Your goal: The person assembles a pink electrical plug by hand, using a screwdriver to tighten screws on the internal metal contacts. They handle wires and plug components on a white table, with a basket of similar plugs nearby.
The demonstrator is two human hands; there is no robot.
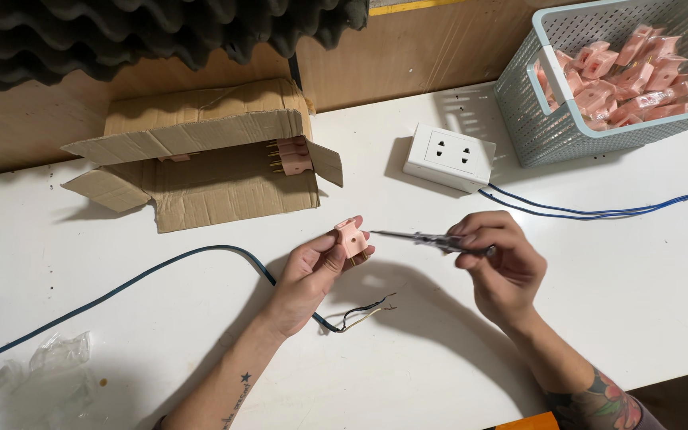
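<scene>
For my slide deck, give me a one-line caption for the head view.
Left hand holds a pink plug; right hand points a screwdriver at it.

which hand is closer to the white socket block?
Right. The right hand, holding a screwdriver, sits just below the white socket block. The left hand, holding a pink plug, is farther off, below and to its left.

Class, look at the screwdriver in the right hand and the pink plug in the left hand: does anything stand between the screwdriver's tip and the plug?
Nothing visible does. The screwdriver tip points straight at the pink plug, with only open air between them.
</scene>
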